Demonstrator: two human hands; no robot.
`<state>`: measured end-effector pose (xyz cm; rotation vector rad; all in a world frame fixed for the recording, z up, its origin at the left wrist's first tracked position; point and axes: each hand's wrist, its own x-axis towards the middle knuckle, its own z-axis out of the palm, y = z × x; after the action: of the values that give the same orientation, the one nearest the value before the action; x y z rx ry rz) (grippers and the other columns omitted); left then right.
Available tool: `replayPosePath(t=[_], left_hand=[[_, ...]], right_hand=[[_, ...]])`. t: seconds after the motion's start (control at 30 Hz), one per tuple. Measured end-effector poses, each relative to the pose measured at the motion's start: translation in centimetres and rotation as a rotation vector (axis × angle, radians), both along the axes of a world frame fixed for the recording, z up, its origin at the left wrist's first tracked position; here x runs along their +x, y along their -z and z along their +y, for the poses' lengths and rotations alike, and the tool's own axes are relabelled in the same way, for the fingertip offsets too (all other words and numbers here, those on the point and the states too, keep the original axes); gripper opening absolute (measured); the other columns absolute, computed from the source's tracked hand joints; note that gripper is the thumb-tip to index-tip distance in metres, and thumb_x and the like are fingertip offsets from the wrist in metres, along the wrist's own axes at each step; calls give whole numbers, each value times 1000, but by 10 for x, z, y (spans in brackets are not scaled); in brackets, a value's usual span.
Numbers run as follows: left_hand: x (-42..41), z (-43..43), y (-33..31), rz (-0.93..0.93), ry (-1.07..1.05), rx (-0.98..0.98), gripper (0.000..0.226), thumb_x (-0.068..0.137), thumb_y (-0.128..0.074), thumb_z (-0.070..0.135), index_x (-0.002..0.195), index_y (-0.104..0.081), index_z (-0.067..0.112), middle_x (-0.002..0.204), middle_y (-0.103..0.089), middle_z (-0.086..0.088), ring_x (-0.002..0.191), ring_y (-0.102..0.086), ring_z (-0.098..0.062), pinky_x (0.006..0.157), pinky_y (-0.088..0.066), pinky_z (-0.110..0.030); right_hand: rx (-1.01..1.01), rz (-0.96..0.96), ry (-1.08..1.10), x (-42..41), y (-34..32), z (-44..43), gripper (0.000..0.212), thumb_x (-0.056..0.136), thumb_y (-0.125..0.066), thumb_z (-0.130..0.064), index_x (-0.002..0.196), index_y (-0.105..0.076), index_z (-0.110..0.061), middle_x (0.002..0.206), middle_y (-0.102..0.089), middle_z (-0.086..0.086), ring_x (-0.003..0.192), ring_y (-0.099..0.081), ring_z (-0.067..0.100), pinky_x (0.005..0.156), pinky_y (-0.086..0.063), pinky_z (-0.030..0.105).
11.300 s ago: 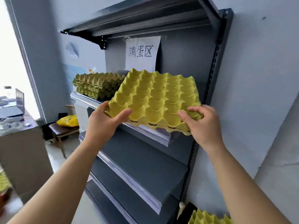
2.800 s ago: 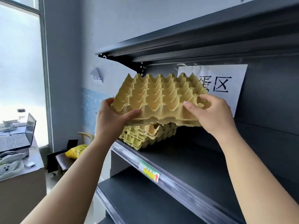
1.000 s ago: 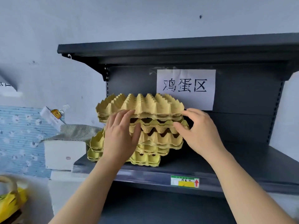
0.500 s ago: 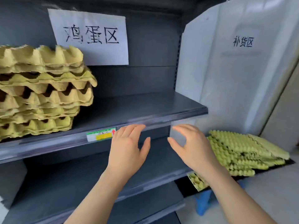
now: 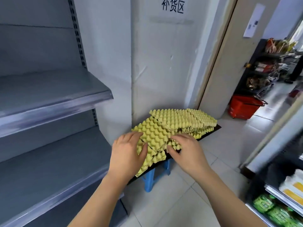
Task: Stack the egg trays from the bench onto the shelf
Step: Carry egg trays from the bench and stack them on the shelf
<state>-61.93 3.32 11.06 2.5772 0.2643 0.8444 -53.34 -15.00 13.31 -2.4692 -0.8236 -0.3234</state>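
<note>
Now, from the head view, we find both our grips on the nearest tray (image 5: 154, 136) of the yellow stack (image 5: 188, 120). The stack lies on a black tabletop (image 5: 210, 132) over a blue stool (image 5: 148, 181), low against the white wall. Our left grip (image 5: 129, 154) clasps the tray's left edge, thumb on top. Our right grip (image 5: 185, 153) pinches its right edge, fingers curled over it and thumb at the rim. The grey shelf (image 5: 49, 95) stands to our left, higher than the stack. A red basket (image 5: 244, 107) sits by the doorway
</note>
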Motion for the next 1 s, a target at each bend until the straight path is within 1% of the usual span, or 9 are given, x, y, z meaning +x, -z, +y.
replayPosePath(t=[0.07,0.17,0.3,0.4,0.5,0.63,0.8,0.87,1.0], left_hand=[[32,-18,12,53,19,-7,47,85,-45,45,111,-68,14,107,-69,-2,94,-64,-28,81,-52,-43],[78,-32,29,117,43,-17,48,85,-44,45,112,-68,13,107,-69,-3,94,-64,-28,81,-52,-44],[145,-41,53,177,67,-22,50,84,-43,46,110,-69,12,107,-69,-4,97,-65,-28,83,-53,-43],[201,-43,71,225,78,-46,53,84,-41,49,112,-68,14,108,-69,-2,99,-64,-27,82,-53,-44],[262,-37,88,299,84,-51,50,84,-43,48,116,-66,16,111,-67,1,100,-63,-25,85,-52,-44],[340,-25,103,402,81,-94,42,90,-57,38,126,-60,17,122,-62,-1,110,-58,-25,93,-48,-44],[422,-18,117,497,41,-159,48,92,-55,38,136,-50,18,133,-53,0,122,-50,-21,101,-42,-38],[447,-16,125,548,10,-206,52,92,-55,40,139,-47,18,138,-49,-1,125,-47,-20,101,-42,-38],[491,-17,150,669,-78,-326,57,92,-56,43,142,-40,22,146,-37,0,128,-43,-20,95,-42,-33]], right_hand=[[-13,44,35,31,13,-20,32,84,-67,-29,110,-70,-11,108,-69,7,106,-58,26,93,-46,37],[-27,108,62,78,34,-41,34,84,-65,-32,111,-69,-12,107,-69,5,103,-60,26,89,-48,40],[-15,174,119,142,58,-58,35,87,-64,-30,118,-66,-14,115,-65,3,112,-54,22,93,-46,35],[-25,212,159,196,74,-64,37,89,-60,-32,122,-63,-15,120,-62,1,115,-53,19,94,-45,33],[-40,253,206,254,83,-65,42,91,-58,-32,129,-58,-15,129,-58,1,121,-49,17,98,-39,29],[-61,336,250,329,90,-59,46,92,-57,-34,134,-53,-15,136,-53,1,127,-44,16,100,-36,27],[-49,407,269,412,110,-49,47,91,-59,-34,135,-52,-16,137,-52,1,129,-43,16,103,-34,30],[-59,446,266,439,124,-46,48,91,-59,-34,135,-51,-15,138,-51,2,129,-42,18,105,-35,32],[-123,547,220,494,158,-42,51,92,-57,-36,138,-48,-15,142,-47,6,131,-40,21,106,-37,36]])
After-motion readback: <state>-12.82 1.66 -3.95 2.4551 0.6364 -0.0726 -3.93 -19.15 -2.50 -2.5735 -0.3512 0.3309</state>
